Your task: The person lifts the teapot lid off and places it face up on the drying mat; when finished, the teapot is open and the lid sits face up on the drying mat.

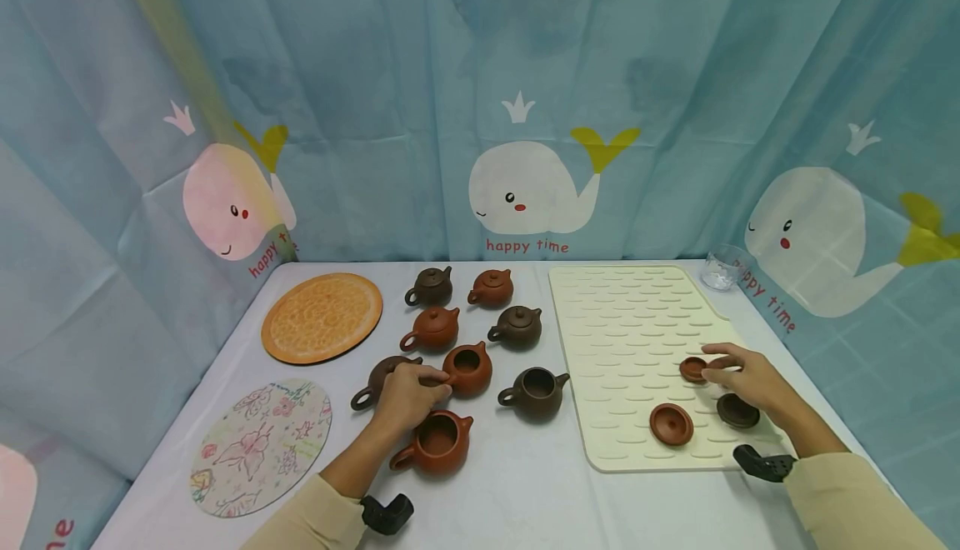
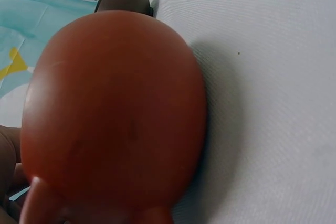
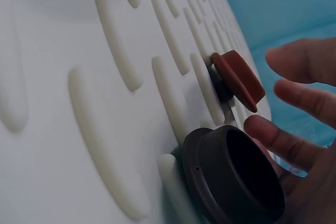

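My left hand (image 1: 411, 392) pinches the handle of a reddish-brown lidless teapot (image 1: 468, 373). Beside that hand is a dark teapot (image 1: 384, 373), partly hidden by it. Nearer me stands another open red teapot (image 1: 442, 448), which fills much of the left wrist view and hides most of the left fingers. A dark open teapot (image 1: 537, 397) is to the right. My right hand (image 1: 750, 379) hovers with spread fingers by a small red lid (image 3: 239, 80), apart from it. A dark lid (image 3: 236, 171) and a larger red lid (image 1: 671, 424) lie upturned nearby.
The lids lie on a cream ridged mat (image 1: 622, 350). Behind the open teapots stand several lidded ones, including a red teapot (image 1: 435, 329) and a dark teapot (image 1: 519, 327). Two round mats, an orange one (image 1: 322, 317) and a floral one (image 1: 262, 450), lie left. A clear glass (image 1: 722, 268) stands back right.
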{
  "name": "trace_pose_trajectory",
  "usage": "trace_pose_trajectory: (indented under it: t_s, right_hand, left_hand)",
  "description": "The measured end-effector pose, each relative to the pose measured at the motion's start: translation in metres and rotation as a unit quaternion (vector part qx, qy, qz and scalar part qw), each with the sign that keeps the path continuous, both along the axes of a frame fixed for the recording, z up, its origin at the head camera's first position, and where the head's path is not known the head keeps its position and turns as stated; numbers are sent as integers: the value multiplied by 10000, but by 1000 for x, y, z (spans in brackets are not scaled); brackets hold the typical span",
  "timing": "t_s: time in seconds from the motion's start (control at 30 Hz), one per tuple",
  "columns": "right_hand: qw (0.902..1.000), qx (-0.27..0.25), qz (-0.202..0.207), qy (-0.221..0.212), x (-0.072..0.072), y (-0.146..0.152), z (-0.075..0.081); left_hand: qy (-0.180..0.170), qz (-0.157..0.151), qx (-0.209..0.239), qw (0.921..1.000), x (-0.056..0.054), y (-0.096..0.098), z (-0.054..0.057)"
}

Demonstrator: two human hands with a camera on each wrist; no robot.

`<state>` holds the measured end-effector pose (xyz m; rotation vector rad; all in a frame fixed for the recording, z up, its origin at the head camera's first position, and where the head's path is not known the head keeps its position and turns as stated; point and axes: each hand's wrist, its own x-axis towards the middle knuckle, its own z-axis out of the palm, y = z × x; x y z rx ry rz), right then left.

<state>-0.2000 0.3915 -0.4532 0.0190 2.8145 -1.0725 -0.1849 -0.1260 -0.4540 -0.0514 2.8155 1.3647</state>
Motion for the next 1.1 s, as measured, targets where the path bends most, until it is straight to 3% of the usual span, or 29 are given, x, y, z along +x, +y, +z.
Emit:
trace_pose_trajectory:
  t_s: [0.17,0.33,0.47,0.63,0.73,0.87,1.1]
  right_hand:
    - [9998,-14,-23,191,3,1,3]
    - [9989,-74,-137,434,6,2,14]
    - [9972,-79,-213,717,7,1,21]
    - [9925,-46,-95,1214,9,-8,35]
    - [9912,-79,-18,1324,13,-18,46]
    - [9904,-122,84,1373,19,-29,57]
    - [9828,-291,455,1764,22,-54,73]
  left_hand:
    - [-2,-27,-15,10000,1,-1,3]
    - [43,-62,-48,10000,2,-4,13]
    - [132,-29,197,9997,4,-9,26]
    - [186,255,853,9959,10,-23,47]
    - [402,367,1103,9924,16,-31,57]
    - [818,418,1120,9895,22,-40,67]
    - [1522,750,1196,9782,31,-55,68]
